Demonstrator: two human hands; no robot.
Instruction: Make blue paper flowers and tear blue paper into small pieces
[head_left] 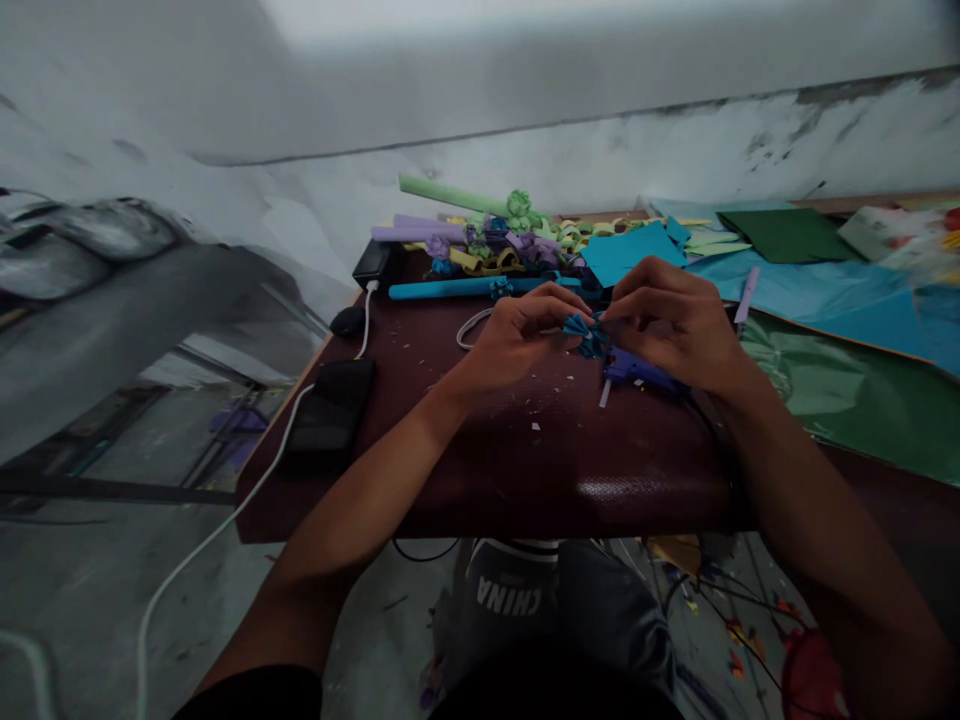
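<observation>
Between my two hands, above the dark red tabletop (480, 440), is a small blue folded-paper flower (586, 334). My left hand (525, 335) pinches its left side with thumb and fingers. From the right, my right hand (667, 320) closes its fingertips on the flower's upper edge. A blue-purple glue gun (637, 370) lies on the table just below my right hand, partly covered by it. Behind the hands lies a rolled blue paper tube (442, 288) with a small blue paper flower (501, 288) beside it.
Green and purple paper tubes (450, 192) and curled paper pieces (517, 250) are heaped along the back. Blue sheets (825, 290) and green wrapping (847, 390) cover the right. A phone (330, 410), white cable (262, 490) and black box (377, 263) occupy the left edge.
</observation>
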